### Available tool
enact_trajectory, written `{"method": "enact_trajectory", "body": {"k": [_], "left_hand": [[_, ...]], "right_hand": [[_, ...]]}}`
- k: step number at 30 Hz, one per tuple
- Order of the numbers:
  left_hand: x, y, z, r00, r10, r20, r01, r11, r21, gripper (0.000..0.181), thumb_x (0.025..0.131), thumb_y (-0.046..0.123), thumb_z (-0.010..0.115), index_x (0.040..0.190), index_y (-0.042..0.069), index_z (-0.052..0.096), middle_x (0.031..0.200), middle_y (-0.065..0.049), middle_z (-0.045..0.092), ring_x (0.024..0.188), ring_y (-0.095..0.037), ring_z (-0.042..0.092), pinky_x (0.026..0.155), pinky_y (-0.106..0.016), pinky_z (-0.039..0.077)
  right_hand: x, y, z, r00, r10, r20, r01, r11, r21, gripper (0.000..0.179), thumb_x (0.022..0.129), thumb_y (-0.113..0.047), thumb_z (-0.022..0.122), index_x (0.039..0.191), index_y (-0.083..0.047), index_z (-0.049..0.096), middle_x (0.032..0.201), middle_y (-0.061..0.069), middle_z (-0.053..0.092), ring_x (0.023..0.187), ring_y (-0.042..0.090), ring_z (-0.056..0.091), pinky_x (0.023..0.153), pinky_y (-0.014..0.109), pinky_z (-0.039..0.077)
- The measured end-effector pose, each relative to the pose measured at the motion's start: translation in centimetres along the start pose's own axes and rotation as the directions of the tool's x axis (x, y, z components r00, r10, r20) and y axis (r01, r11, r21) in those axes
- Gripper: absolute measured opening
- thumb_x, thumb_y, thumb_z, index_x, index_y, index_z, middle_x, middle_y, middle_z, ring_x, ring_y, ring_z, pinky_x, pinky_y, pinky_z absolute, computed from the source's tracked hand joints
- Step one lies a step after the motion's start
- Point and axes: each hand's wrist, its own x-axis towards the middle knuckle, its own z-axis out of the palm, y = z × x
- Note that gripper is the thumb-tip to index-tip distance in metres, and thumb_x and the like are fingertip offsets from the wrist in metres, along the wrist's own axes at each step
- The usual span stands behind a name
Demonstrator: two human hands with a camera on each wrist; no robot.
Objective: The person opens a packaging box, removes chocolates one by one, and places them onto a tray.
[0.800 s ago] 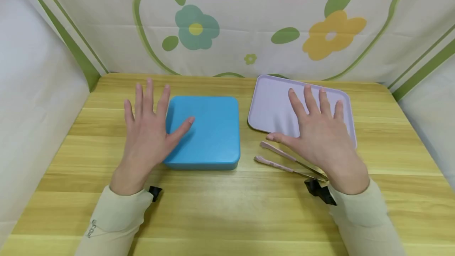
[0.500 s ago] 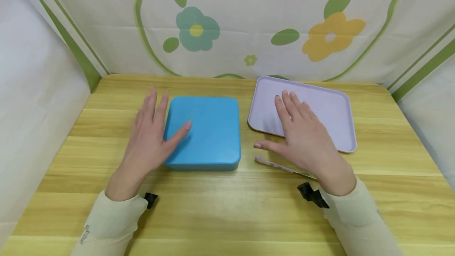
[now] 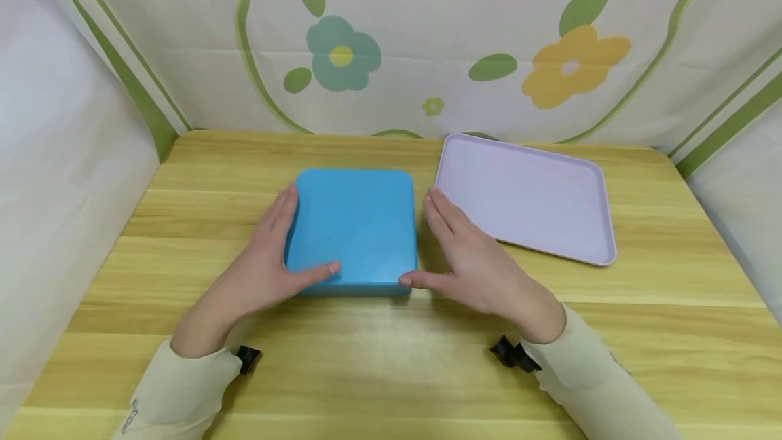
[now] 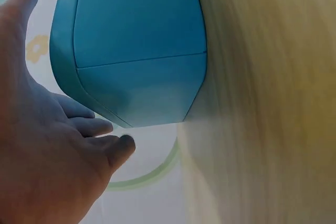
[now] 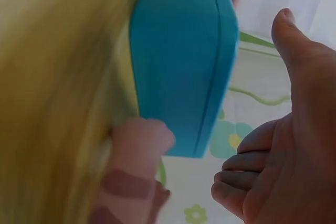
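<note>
The work surface point(image 3: 379, 372) is yellowish wood grain with joints running left to right. Its rear edge meets a white cloth backdrop point(image 3: 421, 12) printed with green leaves, wavy green bands, a teal flower point(image 3: 343, 54) and an orange flower point(image 3: 576, 68). White cloth with green striping also closes off both sides.

A lilac tray point(image 3: 531, 195) lies askew at the right rear, rim upward. A blue box point(image 3: 354, 229) stands on the surface left of the tray, top face upward, between the two hands. A pink handle point(image 5: 139, 142), blurred, shows near the box in the right wrist view.

Obstruction: the right hand point(image 3: 482, 263) stands between box and tray and covers the tray's near left corner in the head view. Its grip is unclosed, fingers extended; the right wrist view shows clearance to the box. The left hand point(image 3: 265, 260) is at the box's left side, thumb over the top; its grip is likewise unclosed. Contact with the box cannot be determined.
</note>
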Motion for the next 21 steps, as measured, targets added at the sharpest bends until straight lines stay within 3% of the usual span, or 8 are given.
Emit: {"method": "enact_trajectory", "body": {"k": [6,10,14,21], "left_hand": [[-0.2,-0.1,0.2,0.999,-0.022,0.034,0.023,1.000,-0.017,0.145,0.081,0.068,0.087,0.172,0.016,-0.013,0.182,-0.005,-0.013,0.169,-0.039,0.000,0.130,-0.072,0.024],[-0.6,-0.2,0.1,0.997,-0.042,0.072,0.042,0.999,-0.003,0.153,0.075,0.068,0.091,0.172,0.014,-0.015,0.182,-0.011,-0.012,0.168,-0.045,0.006,0.127,-0.073,0.028],[-0.8,-0.1,-0.2,0.993,-0.037,0.113,0.038,0.999,-0.007,0.153,0.076,0.062,0.093,0.171,0.011,-0.016,0.182,-0.018,-0.008,0.165,-0.050,0.012,0.126,-0.074,0.030],[-0.7,-0.1,-1.0,0.990,-0.018,0.140,0.019,1.000,-0.007,0.149,0.078,0.051,0.096,0.171,0.010,-0.014,0.182,-0.015,-0.008,0.166,-0.048,0.009,0.128,-0.072,0.027]], "right_hand": [[0.2,-0.6,1.4,0.999,-0.046,0.010,0.046,0.998,0.042,0.125,0.088,-0.075,0.073,0.173,-0.006,0.011,0.183,0.013,0.007,0.168,0.030,0.017,0.131,0.052,0.035],[0.2,-1.0,2.1,0.998,-0.050,0.032,0.048,0.997,0.058,0.131,0.085,-0.078,0.074,0.173,-0.008,0.006,0.183,0.012,0.001,0.169,0.028,0.013,0.132,0.050,0.034],[0.2,-1.1,2.5,0.999,-0.027,0.038,0.024,0.998,0.059,0.127,0.089,-0.071,0.076,0.173,-0.008,0.004,0.183,0.012,-0.002,0.169,0.026,0.008,0.134,0.050,0.031],[0.2,-1.1,2.6,0.999,-0.019,0.026,0.018,0.999,0.051,0.122,0.092,-0.063,0.078,0.172,-0.005,0.006,0.182,0.015,0.004,0.169,0.028,0.011,0.133,0.052,0.031]]}}
